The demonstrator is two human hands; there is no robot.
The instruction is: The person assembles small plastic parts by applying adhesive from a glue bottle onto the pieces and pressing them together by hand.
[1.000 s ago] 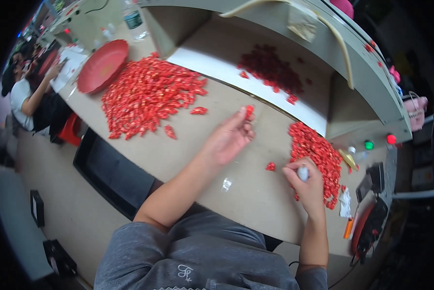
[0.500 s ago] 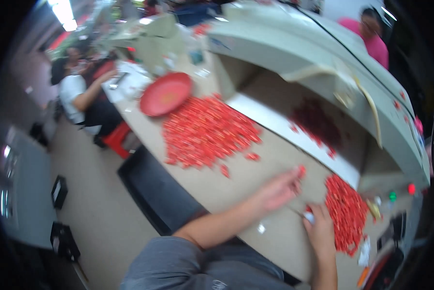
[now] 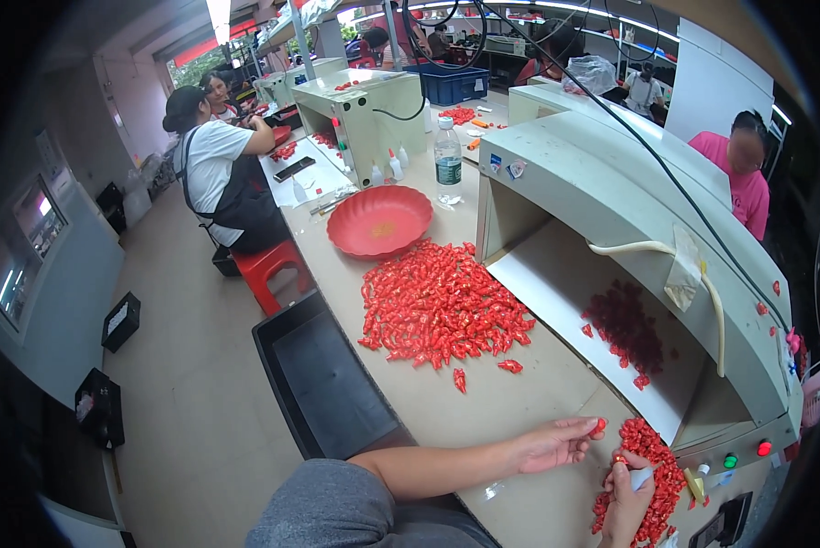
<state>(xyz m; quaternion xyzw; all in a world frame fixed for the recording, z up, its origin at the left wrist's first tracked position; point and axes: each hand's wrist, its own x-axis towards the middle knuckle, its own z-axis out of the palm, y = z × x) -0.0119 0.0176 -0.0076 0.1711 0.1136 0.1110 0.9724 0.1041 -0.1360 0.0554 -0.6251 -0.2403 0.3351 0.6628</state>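
Observation:
My left hand is pinching a small glossy red piece between thumb and fingertips, above the table. Close by to the right, my right hand is closed around a small white squeeze bottle, mostly hidden by the fingers. A bit of red shows at that hand's fingertips; whether it is held or lies behind is unclear. Under and beside the right hand lies a pile of red pieces. Farther off, a larger heap of red moulded pieces spreads over the table, with two lying loose at its near edge.
Beyond the large heap stand a red scalloped bowl and a water bottle. A curved pale machine with an open bay holding red pieces flanks the table on the right. A black tray sits along the left edge. Other people work farther away.
The view has tilted up and steadied, showing more of the room. Both hands appear lower and farther right in the picture; the left still pinches a red piece, the right still holds the bottle.

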